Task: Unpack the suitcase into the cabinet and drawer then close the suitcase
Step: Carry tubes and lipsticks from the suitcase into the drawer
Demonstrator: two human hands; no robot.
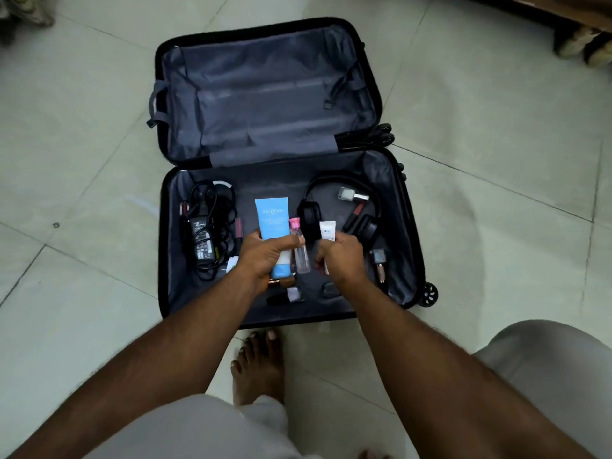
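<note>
You are gathering toiletries over the open suitcase, left hand fingers curled round the blue tube and clear bottle, right hand pinching the white tube, so one trip carries all.

We can make out little lettering here. The blue tube carries a pale brand line across its upper part and smaller lines beneath, all too blurred for us to read. The white tube shows a short dark mark we cannot decipher. The black power adapter bears a white logo, rows of fine print and certification symbols, none legible to us.
</note>
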